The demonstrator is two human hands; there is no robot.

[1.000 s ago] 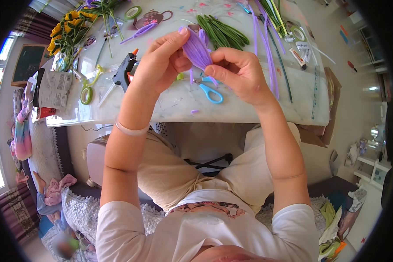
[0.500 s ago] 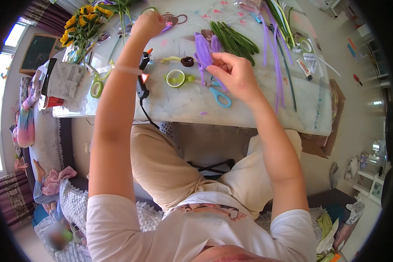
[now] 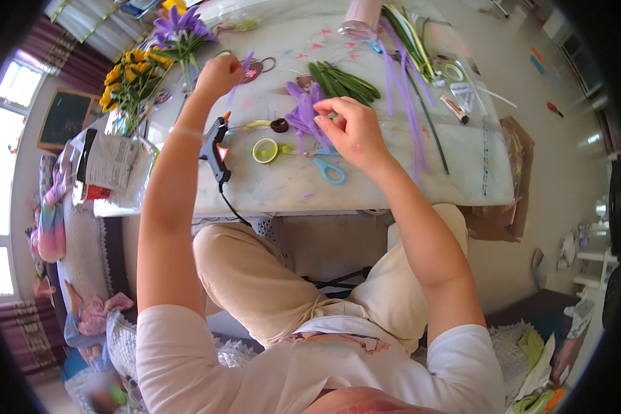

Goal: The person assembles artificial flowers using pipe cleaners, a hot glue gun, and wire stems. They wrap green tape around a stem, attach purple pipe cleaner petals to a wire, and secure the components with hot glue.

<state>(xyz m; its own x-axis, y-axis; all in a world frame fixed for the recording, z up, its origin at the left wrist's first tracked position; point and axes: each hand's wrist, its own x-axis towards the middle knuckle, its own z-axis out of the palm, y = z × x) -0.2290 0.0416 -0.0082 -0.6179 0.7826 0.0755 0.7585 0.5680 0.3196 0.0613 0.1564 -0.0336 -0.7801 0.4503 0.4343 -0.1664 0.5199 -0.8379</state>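
My left hand (image 3: 219, 76) is closed at the far left of the table, with a purple fuzzy strip (image 3: 248, 60) sticking out beside its fingers. To its left stand a purple flower (image 3: 181, 27) and a bunch of yellow flowers (image 3: 125, 74) on green stems. Over the middle of the table, my right hand (image 3: 354, 131) has curled fingers, thumb and index slightly apart. Its fingertips are right by a cluster of purple fuzzy petals (image 3: 303, 110); nothing shows between them. Behind the petals lies a pile of green fuzzy leaves (image 3: 341, 83).
A hot glue gun (image 3: 216, 148) with its cord stands near the front left. Green tape (image 3: 265, 151), blue-handled scissors (image 3: 330, 171) and a brown roll (image 3: 279, 125) lie close by. Purple strips (image 3: 410, 124) and green stems (image 3: 414, 45) lie on the right; a cardboard box (image 3: 510, 217) is beyond that edge.
The whole view has shifted, bringing the purple flower at the far left into sight. My left hand has turned, showing more of the purple strip. My right fingers have loosened beside the petals.
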